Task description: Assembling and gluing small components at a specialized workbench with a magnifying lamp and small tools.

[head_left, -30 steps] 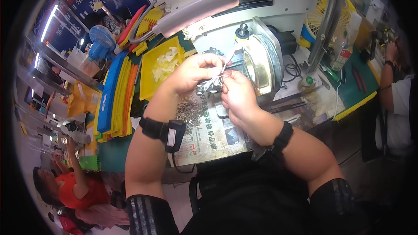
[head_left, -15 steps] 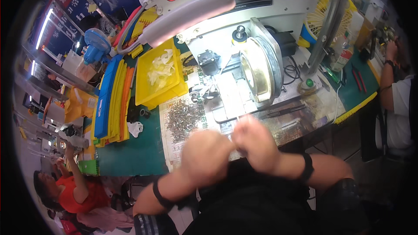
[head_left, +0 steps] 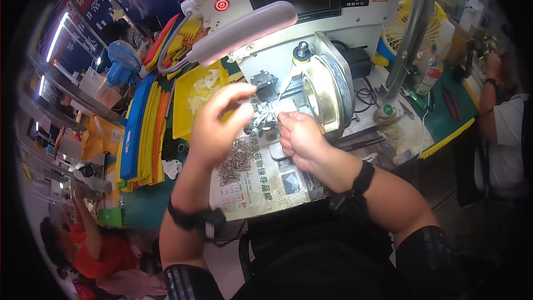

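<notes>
Your left hand (head_left: 222,125) hung with its thumb and fingers spread, holding nothing that showed, while your right hand (head_left: 302,138) had its fingers pressed together at the tips; whether they pinched anything was too small to tell. The bright metal pieces (head_left: 266,116) sat between your 2 hands, set back from the near edge of the worktop (head_left: 145,211), just left of the gold-coloured wheel (head_left: 314,91). Nearer that edge lay a pile of small metal parts (head_left: 236,164), with the yellow tray (head_left: 183,118) farther left. If the wheel turned, your right hand was near enough for a knuckle to brush it. Glare from the lamp (head_left: 244,32) could have hidden a poor grip, and a low left wrist could have scattered the pile.
</notes>
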`<state>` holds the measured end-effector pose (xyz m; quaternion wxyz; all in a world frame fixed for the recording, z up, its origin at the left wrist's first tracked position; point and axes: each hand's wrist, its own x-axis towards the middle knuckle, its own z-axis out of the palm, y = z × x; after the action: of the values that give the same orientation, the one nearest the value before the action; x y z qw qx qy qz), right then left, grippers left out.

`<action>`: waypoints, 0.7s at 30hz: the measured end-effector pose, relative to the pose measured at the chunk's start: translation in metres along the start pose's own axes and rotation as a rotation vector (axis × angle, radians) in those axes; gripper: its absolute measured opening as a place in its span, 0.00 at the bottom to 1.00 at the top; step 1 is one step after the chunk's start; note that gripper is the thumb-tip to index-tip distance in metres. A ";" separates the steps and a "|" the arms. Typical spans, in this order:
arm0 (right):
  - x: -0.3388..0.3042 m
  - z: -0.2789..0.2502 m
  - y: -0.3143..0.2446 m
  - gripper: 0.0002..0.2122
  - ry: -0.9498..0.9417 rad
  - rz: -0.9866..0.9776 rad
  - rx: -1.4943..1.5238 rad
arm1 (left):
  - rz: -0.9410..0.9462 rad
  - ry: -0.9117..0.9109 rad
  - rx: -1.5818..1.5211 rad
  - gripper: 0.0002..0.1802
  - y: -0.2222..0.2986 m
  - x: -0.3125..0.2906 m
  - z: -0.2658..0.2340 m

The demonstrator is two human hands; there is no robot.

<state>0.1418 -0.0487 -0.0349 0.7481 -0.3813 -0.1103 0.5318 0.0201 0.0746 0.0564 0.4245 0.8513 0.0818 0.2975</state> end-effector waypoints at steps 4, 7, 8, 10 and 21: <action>0.010 0.022 -0.005 0.08 0.086 -0.053 -0.083 | -0.393 -0.469 -0.493 0.17 -0.046 0.041 0.002; 0.011 0.031 -0.008 0.07 0.168 -0.101 -0.128 | -0.545 -0.651 -0.610 0.10 -0.054 0.052 -0.001; 0.014 0.028 -0.006 0.07 0.152 -0.111 -0.130 | -0.545 -0.652 -0.612 0.10 -0.051 0.052 -0.003; 0.005 0.025 -0.004 0.07 0.144 -0.120 -0.134 | -0.061 -0.442 -0.279 0.07 -0.043 0.054 -0.008; -0.092 -0.056 -0.023 0.14 -0.226 -0.899 -1.522 | 0.564 0.035 0.585 0.11 -0.016 -0.075 0.052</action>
<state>0.1527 -0.1579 -0.0351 0.4146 -0.6411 -0.6458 0.0051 -0.0086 0.0205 -0.0125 0.0648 0.9200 -0.0667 0.3807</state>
